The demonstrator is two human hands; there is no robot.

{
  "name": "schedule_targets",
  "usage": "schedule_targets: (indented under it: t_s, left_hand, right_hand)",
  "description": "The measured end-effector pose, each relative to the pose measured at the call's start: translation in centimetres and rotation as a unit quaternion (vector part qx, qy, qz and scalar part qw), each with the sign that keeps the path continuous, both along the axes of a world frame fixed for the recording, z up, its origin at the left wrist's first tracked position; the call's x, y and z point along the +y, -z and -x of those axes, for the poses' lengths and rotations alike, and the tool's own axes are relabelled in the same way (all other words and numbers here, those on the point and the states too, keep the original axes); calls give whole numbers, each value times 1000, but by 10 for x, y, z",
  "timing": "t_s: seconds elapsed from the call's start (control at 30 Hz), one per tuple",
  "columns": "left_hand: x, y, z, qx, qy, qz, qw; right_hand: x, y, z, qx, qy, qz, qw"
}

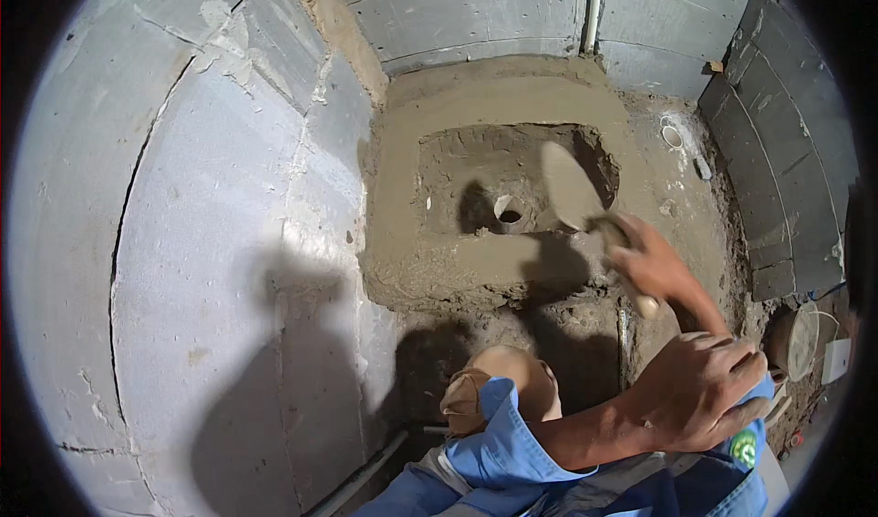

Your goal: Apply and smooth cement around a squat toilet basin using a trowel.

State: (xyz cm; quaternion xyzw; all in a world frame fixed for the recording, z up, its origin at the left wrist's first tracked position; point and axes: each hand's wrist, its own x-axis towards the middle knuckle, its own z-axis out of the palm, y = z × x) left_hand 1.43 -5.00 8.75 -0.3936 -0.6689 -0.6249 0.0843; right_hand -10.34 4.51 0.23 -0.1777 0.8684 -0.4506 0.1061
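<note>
In my right hand (645,256) is a trowel (569,186), its mortar-coated blade pointing up and left and its handle end sticking out below my fist. The blade hangs over the right side of a rectangular recess in a raised bed of wet mortar (476,256). Inside the recess an open pipe end (509,213) stands near the front edge. My left hand (704,389) reaches across my body to the right forearm, its fingers curled at the blue right sleeve (761,391). How much cloth they grip is partly hidden.
Grey block walls (219,197) enclose the space. A white vertical pipe (594,10) runs down the back wall, and a small round pipe opening (672,137) lies right of the bed. A bucket (803,341) stands at the far right. My knee (512,371) is close to the bed's front.
</note>
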Motion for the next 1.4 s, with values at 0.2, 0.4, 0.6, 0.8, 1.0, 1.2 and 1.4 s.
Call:
schedule_targets:
  t_s: [0.2,0.4,0.6,0.8,1.0,1.2,1.4]
  left_hand:
    - [-25,-14,15,-11,-80,-170,982]
    - [-65,-14,20,-104,-60,-220,968]
    - [-87,-9,21,-111,-40,-260,958]
    - [-98,-12,17,-105,-23,-307,946]
    - [-99,-12,12,-120,4,-256,959]
    - [-97,-11,8,-123,9,-242,962]
    - [-95,-15,7,-99,-26,-278,955]
  right_hand:
    - [-119,53,98,-2,-181,-257,949]
    - [-210,74,108,-21,-242,-277,930]
    - [-250,101,105,-24,-232,-223,947]
    - [-246,94,77,-81,-112,-166,976]
    - [-241,68,68,-77,-61,-179,979]
    - [-251,72,72,-13,-5,-161,987]
    - [-242,65,80,53,12,-126,991]
